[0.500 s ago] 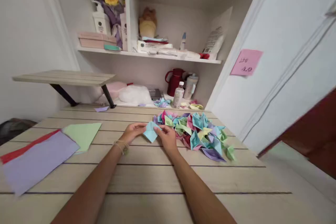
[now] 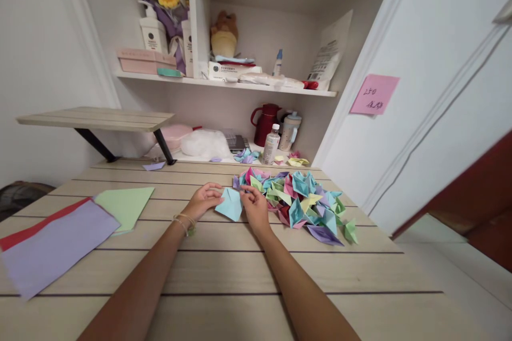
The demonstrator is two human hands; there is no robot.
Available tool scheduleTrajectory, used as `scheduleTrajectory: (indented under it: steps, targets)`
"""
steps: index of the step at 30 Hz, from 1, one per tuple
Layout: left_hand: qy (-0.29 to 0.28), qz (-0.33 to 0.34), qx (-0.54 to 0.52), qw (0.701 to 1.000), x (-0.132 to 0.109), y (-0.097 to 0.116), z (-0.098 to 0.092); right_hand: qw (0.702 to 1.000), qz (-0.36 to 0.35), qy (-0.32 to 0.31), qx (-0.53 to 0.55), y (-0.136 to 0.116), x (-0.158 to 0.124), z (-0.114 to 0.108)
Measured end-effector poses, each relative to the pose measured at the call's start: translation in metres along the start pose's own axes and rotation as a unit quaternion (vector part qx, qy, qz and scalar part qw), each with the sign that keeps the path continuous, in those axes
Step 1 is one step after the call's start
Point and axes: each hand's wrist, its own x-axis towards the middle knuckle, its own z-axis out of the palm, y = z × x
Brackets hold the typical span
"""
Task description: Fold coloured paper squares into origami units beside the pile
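A small folded square of light blue paper (image 2: 229,205) is between my hands, just above or on the wooden table. My left hand (image 2: 203,201), with thin bands at the wrist, pinches its left edge between thumb and fingers. At the paper's right edge is my right hand (image 2: 255,205), its fingers bent and closed near the upper right corner; whether it grips the paper or only touches it is hard to see. Close to the right hand spreads a pile of folded paper boats (image 2: 296,200) in blue, green, pink, purple and yellow.
Purple paper sheets (image 2: 64,248) lie at the left over a red one, beside green paper (image 2: 127,205). A small raised shelf (image 2: 96,120) stands at the back left. Behind the table are a plastic bottle (image 2: 271,145), a red jug (image 2: 264,125) and a white plastic bag (image 2: 206,144).
The blue paper has turned from a diamond pose to a squarer one and shifted slightly down. My right thumb has slid from its face to the edge. The left hand has barely moved.
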Motion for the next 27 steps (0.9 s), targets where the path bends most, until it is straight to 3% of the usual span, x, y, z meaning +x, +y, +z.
scheduleTrajectory:
  steps: [6, 12, 19, 27]
  targets:
    - [-0.055, -0.017, 0.037, 0.998, -0.005, 0.006, 0.003, 0.999, 0.014, -0.04, -0.012, 0.003, -0.002, 0.001]
    - [-0.035, -0.038, 0.067, 0.996, -0.004, 0.006, 0.006, 0.999, 0.022, -0.04, 0.014, 0.001, -0.002, 0.002]
    - [0.004, -0.04, -0.036, 0.999, -0.003, 0.005, 0.002, 0.996, 0.034, 0.003, 0.086, -0.005, 0.0, 0.001]
    - [0.007, -0.03, -0.1, 0.994, -0.004, 0.005, 0.001, 0.992, 0.071, -0.059, 0.089, -0.005, -0.001, 0.003]
